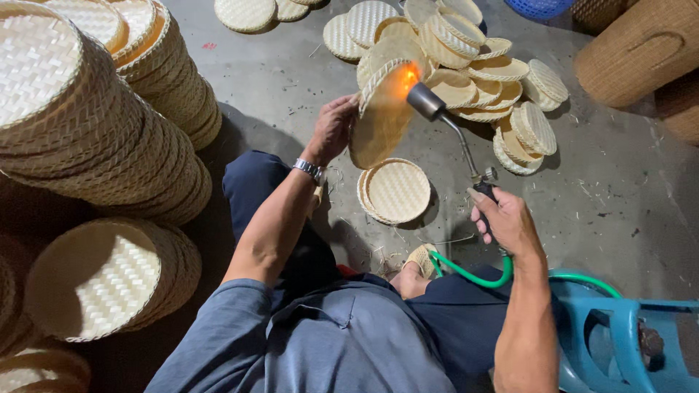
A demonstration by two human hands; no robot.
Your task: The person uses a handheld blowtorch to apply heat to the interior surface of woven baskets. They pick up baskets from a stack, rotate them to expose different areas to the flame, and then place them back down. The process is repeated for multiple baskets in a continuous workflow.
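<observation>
- I note the left hand [333, 127] closed on a tilted woven tray [382, 116], upper centre of frame.
- Right hand [506, 218] grips the gas torch [455, 135], its flame touching the tray's rim.

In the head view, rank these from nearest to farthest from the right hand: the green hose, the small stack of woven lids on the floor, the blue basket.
1. green hose, just below the right hand.
2. small stack of woven lids, to its left.
3. blue basket, far off at the top edge.
</observation>
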